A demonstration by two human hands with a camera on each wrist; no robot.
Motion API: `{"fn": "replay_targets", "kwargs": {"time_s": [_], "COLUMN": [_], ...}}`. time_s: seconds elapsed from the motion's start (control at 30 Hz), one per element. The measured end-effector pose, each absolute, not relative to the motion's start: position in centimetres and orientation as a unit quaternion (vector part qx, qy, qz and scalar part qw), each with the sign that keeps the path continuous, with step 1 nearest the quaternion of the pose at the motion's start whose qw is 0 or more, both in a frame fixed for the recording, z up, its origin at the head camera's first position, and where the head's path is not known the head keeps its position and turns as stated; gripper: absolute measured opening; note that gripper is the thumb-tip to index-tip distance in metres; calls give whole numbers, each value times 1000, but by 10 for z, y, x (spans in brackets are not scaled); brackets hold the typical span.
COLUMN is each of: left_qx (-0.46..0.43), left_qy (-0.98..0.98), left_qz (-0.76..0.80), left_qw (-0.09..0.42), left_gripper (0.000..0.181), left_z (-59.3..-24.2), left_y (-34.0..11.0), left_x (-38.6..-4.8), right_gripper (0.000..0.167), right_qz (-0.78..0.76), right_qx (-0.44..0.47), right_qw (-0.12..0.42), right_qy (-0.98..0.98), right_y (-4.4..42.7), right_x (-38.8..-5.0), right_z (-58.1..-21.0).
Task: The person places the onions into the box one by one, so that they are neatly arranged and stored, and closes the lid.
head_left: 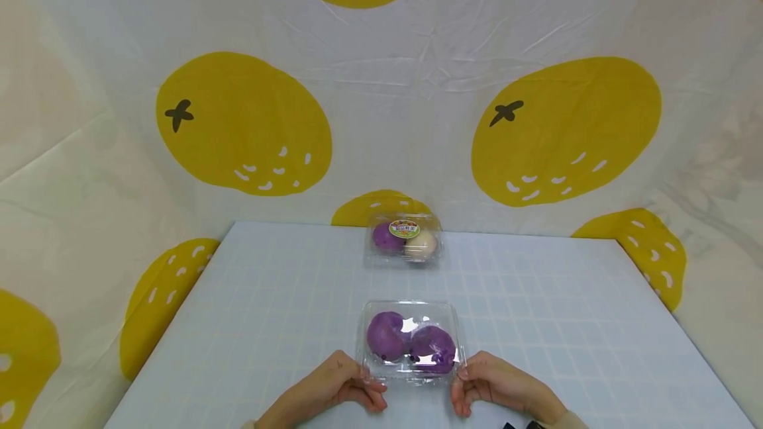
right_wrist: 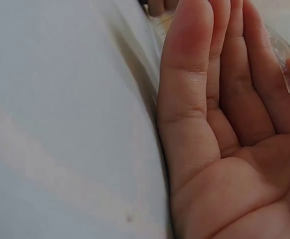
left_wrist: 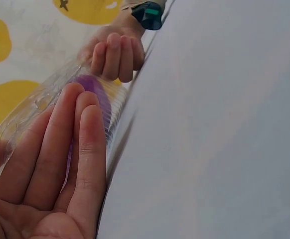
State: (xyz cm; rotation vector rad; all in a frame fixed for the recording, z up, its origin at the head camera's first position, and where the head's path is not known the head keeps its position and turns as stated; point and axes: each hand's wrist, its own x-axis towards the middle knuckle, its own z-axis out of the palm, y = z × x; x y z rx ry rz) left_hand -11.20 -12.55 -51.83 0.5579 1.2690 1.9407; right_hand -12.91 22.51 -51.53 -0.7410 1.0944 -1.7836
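Observation:
A clear plastic clamshell box sits near the front of the table with two rounded purple pieces inside; what they are I cannot tell. My left hand pinches the box's near left corner between thumb and fingers. At the near right corner, my right hand pinches it likewise. The left wrist view shows the left fingers alongside the box's edge, with the right hand beyond. In the right wrist view the fingers hide most of the box.
A second clear clamshell box stands at the back of the table, bearing an oval label, with a purple piece and a cream-coloured piece inside. Behind the pale checked table hangs a cloth printed with yellow fruit.

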Motion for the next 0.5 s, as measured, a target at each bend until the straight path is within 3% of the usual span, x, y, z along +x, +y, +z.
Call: {"fn": "replay_targets", "kwargs": {"time_s": [0.5], "left_qx": [217], "left_qy": [493], "left_qz": [761], "left_qw": [362], "left_gripper": [35], "left_z": [-520], "left_y": [-125], "left_x": [-132], "right_gripper": [39], "right_qz": [-751], "right_qx": [-294], "right_qw": [432], "right_qy": [403], "right_y": [222], "right_x": [-147], "right_z": [-515]}}
